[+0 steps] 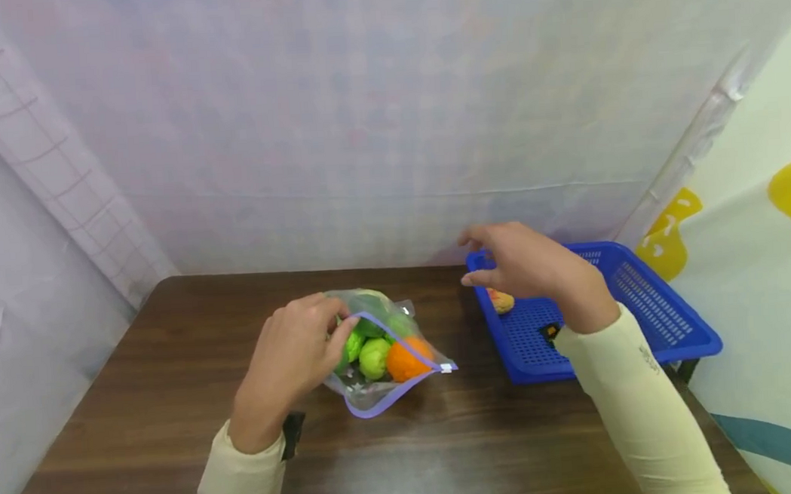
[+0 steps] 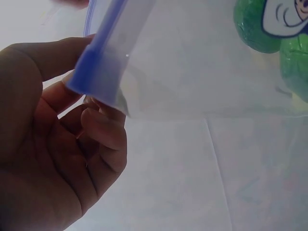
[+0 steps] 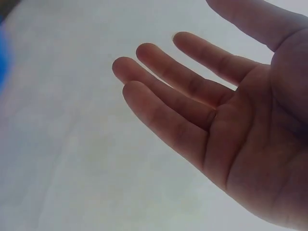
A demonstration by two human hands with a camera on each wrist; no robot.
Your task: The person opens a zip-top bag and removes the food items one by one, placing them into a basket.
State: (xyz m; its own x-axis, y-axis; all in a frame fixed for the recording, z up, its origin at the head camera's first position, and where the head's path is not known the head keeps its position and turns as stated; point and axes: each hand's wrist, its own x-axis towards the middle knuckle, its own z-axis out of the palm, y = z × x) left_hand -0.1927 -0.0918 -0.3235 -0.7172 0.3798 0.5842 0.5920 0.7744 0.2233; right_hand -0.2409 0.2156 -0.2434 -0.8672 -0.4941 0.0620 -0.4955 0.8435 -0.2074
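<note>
My left hand (image 1: 299,343) pinches the upper left rim of a clear zip bag (image 1: 371,411) with a purple-blue edge. In the left wrist view the bag's blue zip strip (image 2: 98,62) passes between thumb and fingers. The bag's mouth gapes toward me. Inside sit an orange fruit (image 1: 408,361), a light green round fruit (image 1: 375,358) and several other green pieces. My right hand (image 1: 529,265) hovers over the left side of a blue basket (image 1: 510,349), holding nothing. Its fingers are extended and spread in the right wrist view. Below it a red-and-yellow fruit (image 1: 501,301) lies in the basket.
A small black item (image 1: 550,333) lies on the basket floor, partly behind my right sleeve. The basket stands at the right end of the brown wooden table (image 1: 408,458). A white cloth wall (image 1: 361,128) rises behind the table, with more sheeting on both sides.
</note>
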